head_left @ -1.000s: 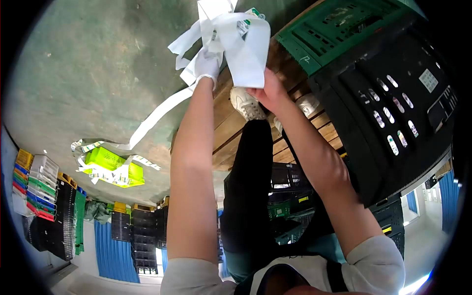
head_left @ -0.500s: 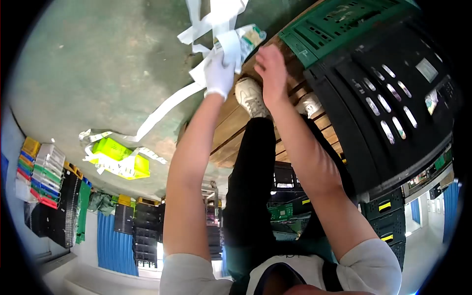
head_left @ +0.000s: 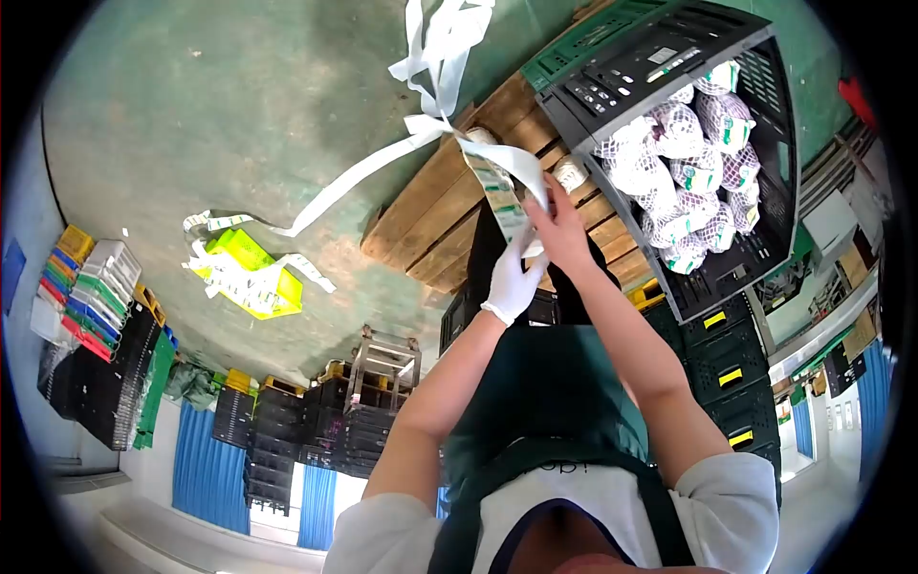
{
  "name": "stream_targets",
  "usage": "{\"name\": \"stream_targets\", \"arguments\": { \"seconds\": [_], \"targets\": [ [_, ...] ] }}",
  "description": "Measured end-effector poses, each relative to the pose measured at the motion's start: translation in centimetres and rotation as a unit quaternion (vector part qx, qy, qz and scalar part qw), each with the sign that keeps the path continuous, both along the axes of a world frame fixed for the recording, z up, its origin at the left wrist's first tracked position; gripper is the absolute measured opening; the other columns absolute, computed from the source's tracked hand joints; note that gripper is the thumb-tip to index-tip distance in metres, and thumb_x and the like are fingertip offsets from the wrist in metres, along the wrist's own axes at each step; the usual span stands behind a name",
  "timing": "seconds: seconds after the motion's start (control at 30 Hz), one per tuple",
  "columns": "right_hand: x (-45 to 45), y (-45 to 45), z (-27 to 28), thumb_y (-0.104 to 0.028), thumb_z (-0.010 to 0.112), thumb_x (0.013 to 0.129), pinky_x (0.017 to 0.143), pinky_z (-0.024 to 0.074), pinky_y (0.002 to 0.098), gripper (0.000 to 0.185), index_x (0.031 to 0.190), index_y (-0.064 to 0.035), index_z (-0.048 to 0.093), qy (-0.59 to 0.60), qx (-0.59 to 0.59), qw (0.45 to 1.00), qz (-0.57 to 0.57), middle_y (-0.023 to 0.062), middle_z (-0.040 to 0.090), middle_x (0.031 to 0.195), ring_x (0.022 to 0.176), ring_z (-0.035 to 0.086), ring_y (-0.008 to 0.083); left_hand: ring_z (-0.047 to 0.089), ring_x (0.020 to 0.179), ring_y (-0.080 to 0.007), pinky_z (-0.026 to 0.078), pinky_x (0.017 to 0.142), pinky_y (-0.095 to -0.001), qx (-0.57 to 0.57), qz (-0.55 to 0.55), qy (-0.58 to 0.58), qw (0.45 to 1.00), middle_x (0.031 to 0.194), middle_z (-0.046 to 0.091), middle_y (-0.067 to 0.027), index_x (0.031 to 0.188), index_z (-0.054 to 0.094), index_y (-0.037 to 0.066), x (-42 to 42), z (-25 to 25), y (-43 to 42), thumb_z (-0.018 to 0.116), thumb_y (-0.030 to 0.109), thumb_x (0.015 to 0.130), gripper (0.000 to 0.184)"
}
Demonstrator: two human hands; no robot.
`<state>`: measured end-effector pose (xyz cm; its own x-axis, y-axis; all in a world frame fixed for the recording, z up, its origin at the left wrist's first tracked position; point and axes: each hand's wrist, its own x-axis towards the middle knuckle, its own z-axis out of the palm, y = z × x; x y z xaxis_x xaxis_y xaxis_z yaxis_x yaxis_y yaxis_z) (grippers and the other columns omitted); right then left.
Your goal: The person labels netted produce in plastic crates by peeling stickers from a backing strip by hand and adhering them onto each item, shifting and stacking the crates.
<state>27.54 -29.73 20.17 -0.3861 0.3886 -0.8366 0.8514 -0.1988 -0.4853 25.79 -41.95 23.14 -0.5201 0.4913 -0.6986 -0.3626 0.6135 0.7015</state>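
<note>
1. In the head view, the label strip point(head_left: 499, 201) is just above the middle of the frame, stretched at a slant over the wooden pallet point(head_left: 449, 225). Its printed green-and-white labels face the camera.

2. The left hand point(head_left: 513, 286), in a white glove, has its fingers closed on the lower end of this strip. The right hand point(head_left: 562, 230), which is bare, has thumb and fingers brought together on a white band point(head_left: 512, 161) curling beside the labels (whether both are one piece, I cannot tell).

3. At the upper middle of the frame lies a tangle of white ribbon point(head_left: 445, 48). One long tail point(head_left: 354, 177) goes down toward the left, to the yellow-green basket point(head_left: 246, 251) on the green floor point(head_left: 268, 124), where more strips are heaped.

4. At the upper right of the frame, the black crate point(head_left: 612, 105) contains net bags point(head_left: 722, 122) with similar green-and-white labels.

5. About handling, I judge the strip very light and thin, flexible, and easy to crease or twist. Its surface is probably smooth, so the glove may slip a little. The good place for taking hold is the two side edges, near the free lower end, with only gentle tension; a hard pull could tear it.
</note>
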Motion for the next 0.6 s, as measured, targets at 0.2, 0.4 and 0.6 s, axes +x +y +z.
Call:
{"name": "stream_targets", "arguments": {
  "seconds": [0.2,0.4,0.6],
  "targets": [
    [-0.5,4.2,9.9,-0.009,0.043,0.093,0.091,0.0419,0.0309,0.037,0.128,0.0028,0.048,0.178,0.046,0.983,-0.009,0.0179,0.060,0.116,0.107,0.057,0.0227,0.051,0.120,-0.0268,0.035,0.102,-0.0324,0.049,-0.108,-0.179,0.977,0.126,0.055,-0.0177,0.130,0.049,0.003,2.7,1.1,-2.7,0.028,0.034,0.100,0.048],
    [-6.4,11.2,19.8,-0.023,0.041,0.096,0.088,0.0438,0.0339,0.038,0.118,0.0043,0.055,0.301,0.197,0.931,-0.066,0.0160,0.062,0.109,0.100,0.058,0.0214,0.057,0.106,-0.0253,0.039,0.094,-0.0318,0.000,-0.188,-0.123,0.975,0.109,0.064,-0.0146,0.115,0.058,0.000,-1.2,1.6,-3.1,0.035,0.033,0.096,0.044],
    [-11.7,23.0,22.5,-0.024,0.043,0.096,0.088,0.0461,0.0332,0.037,0.124,-0.0028,0.055,0.286,0.323,0.884,-0.183,0.0158,0.063,0.111,0.102,0.060,0.0218,0.063,0.094,-0.0251,0.046,0.086,-0.0314,0.064,-0.170,-0.146,0.972,0.100,0.068,-0.0126,0.116,0.060,0.003,-10.2,10.5,-7.1,0.040,0.026,0.095,0.037]
  ]
}}
